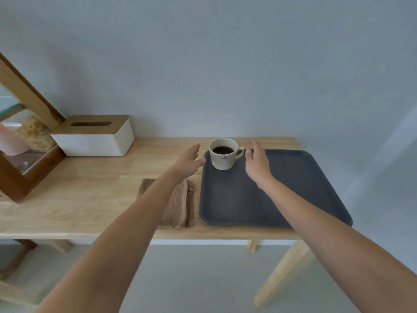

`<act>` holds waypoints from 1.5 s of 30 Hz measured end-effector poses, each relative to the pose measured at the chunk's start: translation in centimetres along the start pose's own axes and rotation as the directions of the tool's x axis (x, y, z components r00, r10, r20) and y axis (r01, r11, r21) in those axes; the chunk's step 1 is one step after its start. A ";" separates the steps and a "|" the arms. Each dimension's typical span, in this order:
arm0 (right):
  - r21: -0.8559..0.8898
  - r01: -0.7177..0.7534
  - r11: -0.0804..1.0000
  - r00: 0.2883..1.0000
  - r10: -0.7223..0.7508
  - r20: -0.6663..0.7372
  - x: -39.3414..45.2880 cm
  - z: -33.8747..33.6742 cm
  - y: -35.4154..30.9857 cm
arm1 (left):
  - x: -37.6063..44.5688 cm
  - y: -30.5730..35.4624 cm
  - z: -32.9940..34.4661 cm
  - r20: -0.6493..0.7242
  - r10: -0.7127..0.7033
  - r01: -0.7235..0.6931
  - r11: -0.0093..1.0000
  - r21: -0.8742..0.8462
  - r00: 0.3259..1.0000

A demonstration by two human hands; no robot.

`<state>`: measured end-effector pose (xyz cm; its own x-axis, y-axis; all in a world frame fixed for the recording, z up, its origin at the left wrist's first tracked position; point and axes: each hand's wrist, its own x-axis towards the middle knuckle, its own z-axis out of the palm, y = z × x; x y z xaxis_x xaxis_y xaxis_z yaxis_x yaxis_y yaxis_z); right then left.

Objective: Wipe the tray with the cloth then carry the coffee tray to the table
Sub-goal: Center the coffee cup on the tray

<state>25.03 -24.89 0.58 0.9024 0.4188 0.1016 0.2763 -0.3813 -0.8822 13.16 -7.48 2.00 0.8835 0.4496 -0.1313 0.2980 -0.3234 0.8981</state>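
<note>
A dark grey tray (293,188) lies on the right part of a light wooden table (90,195), its right corner past the table's edge. A white cup of black coffee (224,154) stands in the tray's far left corner, handle to the right. A folded brown cloth (178,204) lies flat on the table just left of the tray, partly under my left forearm. My left hand (188,162) hovers open left of the cup. My right hand (257,164) hovers open right of the cup, near its handle. Neither hand touches the cup.
A white tissue box with a wooden lid (94,136) stands at the back left against the wall. A wood-framed mirror (24,141) leans at the far left. The grey wall runs close behind the table. The floor lies below the front edge.
</note>
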 end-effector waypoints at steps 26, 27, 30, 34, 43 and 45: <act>0.147 -0.047 0.988 0.956 0.002 0.292 0.9 -9.1 5.7 | -2.0 3.7 11.1 -0.002 0.083 -0.078 0.936 -0.344 0.997; 0.153 -0.048 0.987 0.957 0.002 0.290 0.8 -9.8 6.0 | -2.3 4.0 11.6 0.008 0.085 -0.078 0.935 -0.346 0.996; 0.161 -0.058 0.985 0.959 0.010 0.284 0.3 -11.4 6.7 | -3.1 4.8 12.9 0.020 0.089 -0.077 0.933 -0.351 0.996; 0.187 -0.054 0.981 0.961 0.000 0.276 -0.5 -12.8 7.4 | -3.9 5.1 14.3 0.029 0.072 -0.057 0.933 -0.356 0.997; 0.191 -0.065 0.979 0.957 0.007 0.290 -1.0 -13.3 8.3 | -3.5 4.2 15.8 0.029 0.041 -0.028 0.933 -0.358 0.999; 0.151 -0.053 0.987 0.956 0.006 0.294 -1.1 -13.5 8.4 | -3.4 4.1 15.8 0.024 0.033 -0.022 0.937 -0.348 0.999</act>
<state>30.80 -39.67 -0.70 0.7667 0.6405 -0.0434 0.1752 -0.2738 -0.9457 17.06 -23.46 -0.50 0.9012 0.4187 -0.1119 0.1339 -0.0233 0.9907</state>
